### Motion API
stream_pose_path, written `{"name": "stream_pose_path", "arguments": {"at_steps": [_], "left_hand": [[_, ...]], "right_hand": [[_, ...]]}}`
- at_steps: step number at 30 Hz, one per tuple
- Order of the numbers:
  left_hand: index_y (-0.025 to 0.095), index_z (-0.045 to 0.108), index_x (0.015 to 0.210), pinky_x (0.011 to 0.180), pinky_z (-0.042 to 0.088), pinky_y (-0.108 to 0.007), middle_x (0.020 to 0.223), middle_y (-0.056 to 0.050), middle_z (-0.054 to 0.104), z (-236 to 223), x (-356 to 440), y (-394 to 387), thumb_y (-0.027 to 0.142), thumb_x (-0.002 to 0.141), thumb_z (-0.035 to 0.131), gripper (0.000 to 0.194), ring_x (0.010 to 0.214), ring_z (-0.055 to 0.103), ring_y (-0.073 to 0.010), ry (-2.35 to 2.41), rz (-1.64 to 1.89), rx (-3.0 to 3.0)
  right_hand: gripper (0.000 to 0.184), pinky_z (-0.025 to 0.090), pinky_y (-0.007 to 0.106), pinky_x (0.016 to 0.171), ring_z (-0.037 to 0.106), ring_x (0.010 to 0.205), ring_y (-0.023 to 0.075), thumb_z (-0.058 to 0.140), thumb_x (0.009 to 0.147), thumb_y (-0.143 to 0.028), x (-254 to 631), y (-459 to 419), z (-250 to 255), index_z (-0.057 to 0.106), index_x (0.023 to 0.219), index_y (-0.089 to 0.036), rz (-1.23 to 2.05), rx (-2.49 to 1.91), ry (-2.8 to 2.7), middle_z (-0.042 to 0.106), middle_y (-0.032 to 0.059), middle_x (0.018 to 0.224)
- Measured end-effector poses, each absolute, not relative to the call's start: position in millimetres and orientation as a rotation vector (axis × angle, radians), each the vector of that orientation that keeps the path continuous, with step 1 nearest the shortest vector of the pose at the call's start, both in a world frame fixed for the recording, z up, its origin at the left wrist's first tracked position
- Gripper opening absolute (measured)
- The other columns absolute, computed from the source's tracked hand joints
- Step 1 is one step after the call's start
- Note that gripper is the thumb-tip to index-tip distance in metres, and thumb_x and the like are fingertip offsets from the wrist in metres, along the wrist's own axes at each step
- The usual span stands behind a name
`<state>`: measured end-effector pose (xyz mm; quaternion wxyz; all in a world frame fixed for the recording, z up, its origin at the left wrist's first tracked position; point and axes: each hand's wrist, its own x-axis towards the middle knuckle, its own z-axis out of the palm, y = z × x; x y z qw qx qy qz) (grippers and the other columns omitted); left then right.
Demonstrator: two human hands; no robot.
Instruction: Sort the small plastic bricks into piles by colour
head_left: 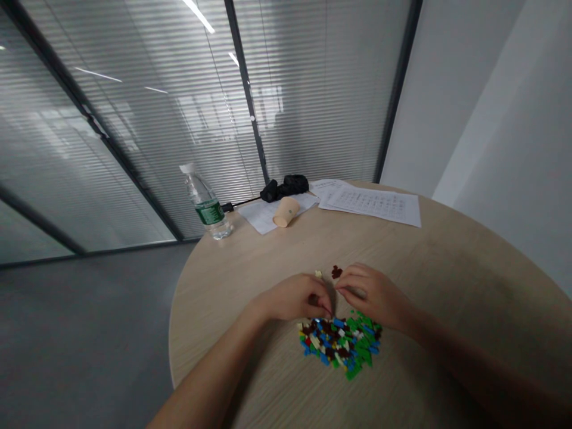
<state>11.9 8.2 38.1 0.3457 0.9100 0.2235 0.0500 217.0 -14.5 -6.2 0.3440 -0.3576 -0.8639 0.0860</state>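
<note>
A heap of small toy building bricks (342,342) in green, blue, brown, cream and a little red lies on the round wooden table. At the heap's far edge, my left hand (304,297) has its fingers curled together close to the bricks; whatever they pinch is hidden. My right hand (373,293) hovers just beyond the heap, thumb and fingertips brought together, and I cannot make out anything between them. Past my fingertips sit a small group of dark brown bricks (336,271) and a few cream bricks (319,274), apart from the heap.
Toward the table's (223,280) far left edge stands a clear water bottle (209,208) with a green label. A paper cup (286,212) lies on its side on a sheet, near a black bundled object (286,186). Printed papers (375,204) spread along the back edge, before a blinds-covered glass wall.
</note>
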Motion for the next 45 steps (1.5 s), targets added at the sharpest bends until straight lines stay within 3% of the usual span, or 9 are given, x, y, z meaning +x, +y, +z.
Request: {"name": "stream_pose_path", "arguments": {"at_steps": [8,13,21,27,32,45], "left_hand": [[0.014,0.060,0.079,0.063,0.038,-0.021,0.075,0.000,0.058,41,12,6,0.022,0.082,0.052,0.012,0.068,0.050,-0.0100,0.759,0.460,2.146],[0.012,0.060,0.078,0.060,0.036,-0.021,0.069,0.001,0.056,30,22,7,0.030,0.083,0.051,0.020,0.063,0.047,-0.0096,0.838,0.597,1.972],[0.013,0.062,0.083,0.063,0.040,-0.023,0.075,-0.003,0.062,35,18,11,0.032,0.085,0.050,0.023,0.067,0.052,-0.0115,1.022,0.808,2.017],[0.016,0.062,0.084,0.065,0.040,-0.026,0.077,-0.003,0.061,37,12,13,0.023,0.084,0.049,0.015,0.070,0.052,-0.0137,1.237,0.784,2.507],[0.018,0.061,0.087,0.069,0.041,-0.027,0.077,-0.002,0.060,35,12,13,0.024,0.085,0.048,0.014,0.075,0.053,-0.0153,1.243,0.718,2.660],[0.018,0.061,0.084,0.070,0.041,-0.028,0.079,-0.002,0.062,36,13,13,0.020,0.084,0.047,0.014,0.077,0.053,-0.0156,1.242,0.688,2.683]], "right_hand": [[0.010,0.047,0.026,0.067,0.059,0.072,0.0149,0.061,0.074,-0.019,208,-27,7,0.059,0.084,-0.020,0.371,-0.969,-2.124,0.065,0.0023,0.078],[0.005,0.048,0.025,0.062,0.062,0.064,0.0142,0.058,0.078,-0.025,202,-30,7,0.060,0.079,-0.021,0.455,-1.085,-1.927,0.067,0.0015,0.072],[0.007,0.051,0.027,0.065,0.064,0.069,0.0157,0.055,0.077,-0.026,212,-15,2,0.058,0.077,-0.020,0.530,-1.117,-1.721,0.067,0.0035,0.077],[0.006,0.049,0.026,0.059,0.062,0.060,0.0150,0.054,0.076,-0.025,223,0,-10,0.059,0.076,-0.020,0.385,-1.255,-1.842,0.066,0.0016,0.068],[0.015,0.048,0.028,0.063,0.060,0.068,0.0163,0.051,0.078,-0.018,226,9,-17,0.064,0.086,-0.019,0.181,-1.249,-2.007,0.066,0.0050,0.077],[0.015,0.048,0.030,0.065,0.063,0.071,0.0177,0.054,0.079,-0.019,226,23,-25,0.069,0.079,-0.022,0.257,-1.367,-1.947,0.071,0.0034,0.079]]}}
